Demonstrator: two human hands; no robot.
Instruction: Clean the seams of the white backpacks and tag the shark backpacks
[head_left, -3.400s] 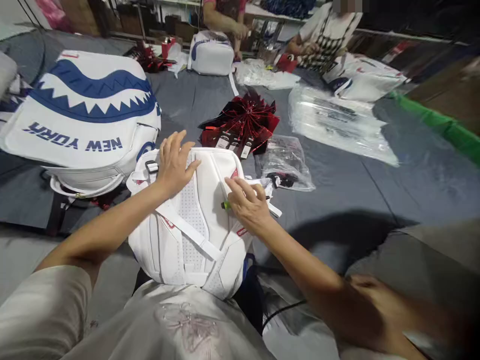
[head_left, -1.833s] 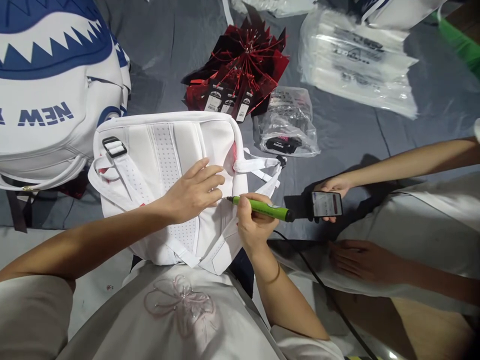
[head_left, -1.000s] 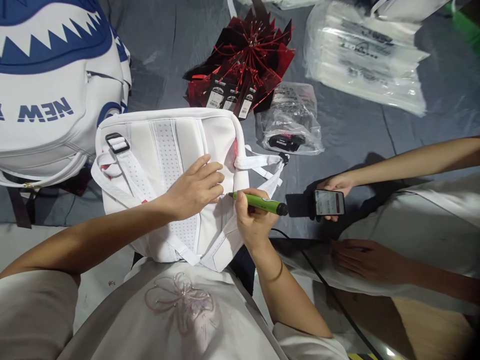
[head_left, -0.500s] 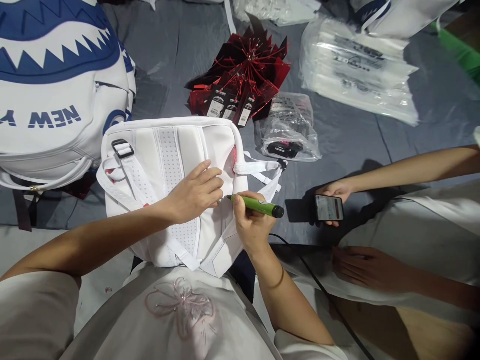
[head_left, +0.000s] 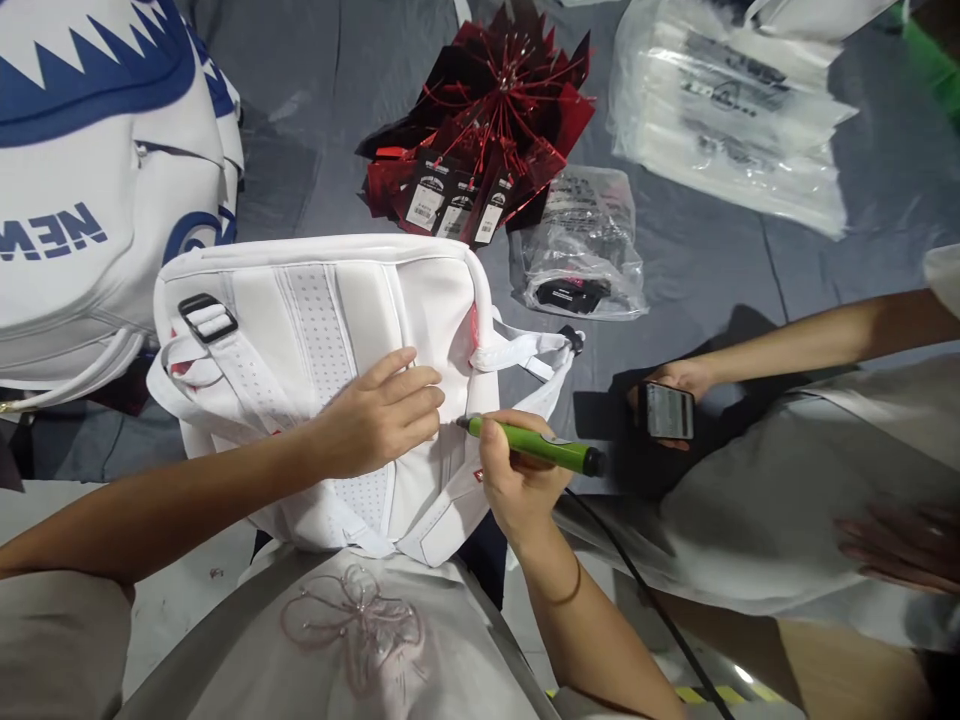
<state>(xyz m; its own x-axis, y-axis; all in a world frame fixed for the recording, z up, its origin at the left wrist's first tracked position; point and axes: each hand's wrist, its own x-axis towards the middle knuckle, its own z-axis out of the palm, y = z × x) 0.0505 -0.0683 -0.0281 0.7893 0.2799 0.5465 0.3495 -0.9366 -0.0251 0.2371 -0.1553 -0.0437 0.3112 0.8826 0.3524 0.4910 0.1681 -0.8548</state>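
Observation:
A white backpack (head_left: 431, 300) lies in front of me, its back panel and straps facing up. My left hand (head_left: 390, 412) rests palm down on the panel, fingers stretched and slightly apart. Closed around a green marker pen (head_left: 544, 448) is my right hand (head_left: 521, 490). The pen's narrow dark tip points left at the white panel, close to my left fingertips; whether it touches the fabric I cannot tell. A black strap buckle (head_left: 208, 317) sits on the pack's left side, and a strap (head_left: 532, 348) loops out to the right.
Red and black tags (head_left: 495, 130) are heaped behind the pack. Beside them lie a small clear bag (head_left: 581, 245) and clear plastic bags (head_left: 735, 110). A white-and-blue backpack (head_left: 90, 180) stands at left. At right, another person's hand holds a phone (head_left: 670, 411). A black cable (head_left: 637, 580) hangs there.
The view has shifted slightly. My right hand and the pen sit a little lower and farther right, with the tip still by the panel. The other person's lower hand has moved right.

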